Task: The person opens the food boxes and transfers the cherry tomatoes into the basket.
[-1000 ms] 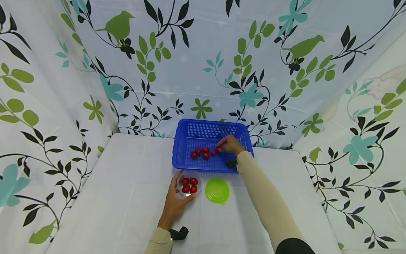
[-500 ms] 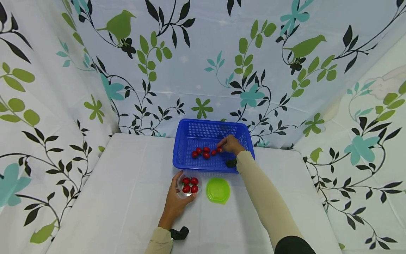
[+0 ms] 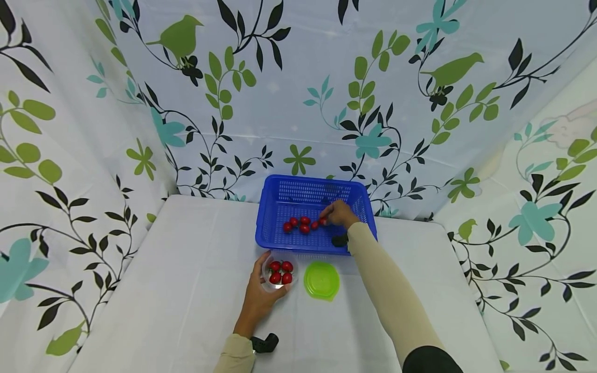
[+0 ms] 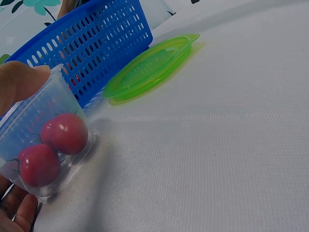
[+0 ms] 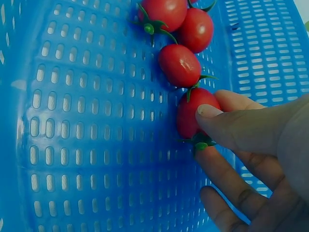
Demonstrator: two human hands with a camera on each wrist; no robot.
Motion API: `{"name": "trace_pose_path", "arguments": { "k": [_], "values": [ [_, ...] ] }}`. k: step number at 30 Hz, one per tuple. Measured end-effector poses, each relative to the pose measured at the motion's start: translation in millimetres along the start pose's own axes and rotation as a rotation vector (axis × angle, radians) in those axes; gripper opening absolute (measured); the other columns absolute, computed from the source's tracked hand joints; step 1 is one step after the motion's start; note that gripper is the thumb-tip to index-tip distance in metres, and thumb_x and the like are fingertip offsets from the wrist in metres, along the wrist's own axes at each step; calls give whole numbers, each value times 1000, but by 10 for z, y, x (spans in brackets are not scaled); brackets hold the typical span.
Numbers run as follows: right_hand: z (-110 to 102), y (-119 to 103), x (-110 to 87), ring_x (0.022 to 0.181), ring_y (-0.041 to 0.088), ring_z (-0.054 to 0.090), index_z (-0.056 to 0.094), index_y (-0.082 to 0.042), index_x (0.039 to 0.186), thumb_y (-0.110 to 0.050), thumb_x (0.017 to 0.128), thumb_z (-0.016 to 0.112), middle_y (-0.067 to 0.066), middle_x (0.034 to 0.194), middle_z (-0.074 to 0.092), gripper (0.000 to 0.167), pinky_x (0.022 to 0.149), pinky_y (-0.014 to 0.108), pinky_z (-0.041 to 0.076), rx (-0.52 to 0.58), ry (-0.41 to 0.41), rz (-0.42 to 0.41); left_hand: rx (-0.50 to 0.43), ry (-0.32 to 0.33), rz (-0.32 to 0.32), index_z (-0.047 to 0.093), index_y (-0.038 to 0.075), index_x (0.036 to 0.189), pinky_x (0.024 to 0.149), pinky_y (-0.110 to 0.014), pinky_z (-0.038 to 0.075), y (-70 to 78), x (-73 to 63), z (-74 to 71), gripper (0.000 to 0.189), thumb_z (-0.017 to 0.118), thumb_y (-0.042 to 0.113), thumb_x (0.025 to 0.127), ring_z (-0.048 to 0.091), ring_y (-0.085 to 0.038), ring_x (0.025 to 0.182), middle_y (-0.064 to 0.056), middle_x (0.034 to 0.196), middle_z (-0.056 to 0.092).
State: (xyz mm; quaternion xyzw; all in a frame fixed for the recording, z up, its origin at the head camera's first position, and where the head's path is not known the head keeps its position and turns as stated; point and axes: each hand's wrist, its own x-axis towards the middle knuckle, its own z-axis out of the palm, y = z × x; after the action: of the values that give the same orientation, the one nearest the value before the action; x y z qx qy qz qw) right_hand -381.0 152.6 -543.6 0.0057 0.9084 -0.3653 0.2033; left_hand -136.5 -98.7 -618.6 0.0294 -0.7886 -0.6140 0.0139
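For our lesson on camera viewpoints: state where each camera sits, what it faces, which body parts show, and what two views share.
Head: high, looking down at the table; both arms show.
Left wrist: low by the table, facing the clear cup and green lid; left hand shows.
Right wrist: above the blue basket; fingers pinch a tomato.
Both wrist views share the basket.

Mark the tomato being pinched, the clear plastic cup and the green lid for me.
red cherry tomato [image 5: 190, 113], right wrist view, its side
clear plastic cup [image 4: 36, 118], left wrist view, its wall
round green plastic lid [image 3: 321, 280], head view, its centre
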Motion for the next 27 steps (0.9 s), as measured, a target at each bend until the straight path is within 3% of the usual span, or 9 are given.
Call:
{"name": "trace_pose_path", "arguments": {
  "k": [12,22,27],
  "values": [
    [-59,23,-51,133,35,62,82,-9,114,4,89,77,12,129,76,28,120,55,43,16,36,-17,-1,1,-1,33,26,165,116,-54,41,2,-3,-1,103,92,23,82,37,-33,157,-5,171,40],
    [-151,-88,-262,126,32,66,79,-7,122,-9,98,74,11,125,77,24,113,53,50,31,108,-137,-8,3,22,33,25,165,114,-53,41,-12,1,-12,103,93,26,82,36,-33,158,-6,171,41],
    [-161,-149,-412,123,30,68,81,-12,117,-15,101,73,9,124,77,18,111,52,52,89,160,-206,-3,2,19,33,24,166,114,-54,40,-20,1,-10,103,93,26,82,36,-33,158,-7,170,41]
  ]
}}
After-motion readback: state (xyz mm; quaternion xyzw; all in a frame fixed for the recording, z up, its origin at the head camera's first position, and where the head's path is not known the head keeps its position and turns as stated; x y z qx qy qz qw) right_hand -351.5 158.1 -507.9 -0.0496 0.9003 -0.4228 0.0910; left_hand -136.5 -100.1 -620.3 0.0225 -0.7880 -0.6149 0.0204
